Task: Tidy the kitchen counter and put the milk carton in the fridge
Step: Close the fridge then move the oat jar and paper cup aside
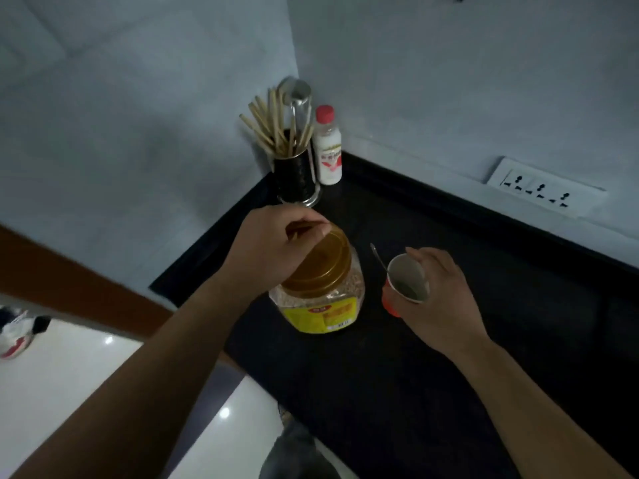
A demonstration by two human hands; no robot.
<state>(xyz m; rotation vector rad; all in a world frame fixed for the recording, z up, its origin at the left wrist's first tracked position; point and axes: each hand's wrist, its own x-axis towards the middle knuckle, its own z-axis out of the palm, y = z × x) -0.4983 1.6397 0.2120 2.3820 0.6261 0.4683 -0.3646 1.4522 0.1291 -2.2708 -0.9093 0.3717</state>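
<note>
On the black counter [432, 357] stands a clear plastic jar [321, 302] with a yellow label and an amber lid [325, 264]. My left hand [273, 247] sits on top of the lid with its fingers curled over the far edge, and a thin stick-like thing shows under the fingers. My right hand [442, 299] grips a tilted red paper cup [404, 285] with a white inside and some dark residue. A thin metal spoon [378, 259] lies on the counter just behind the cup. No milk carton is in view.
In the corner stand a dark holder of chopsticks [290, 157] with a metal ladle and a small white bottle with a red cap [328, 150]. A wall socket strip [539, 191] is at the right. White floor and a shoe [17, 331] lie to the left.
</note>
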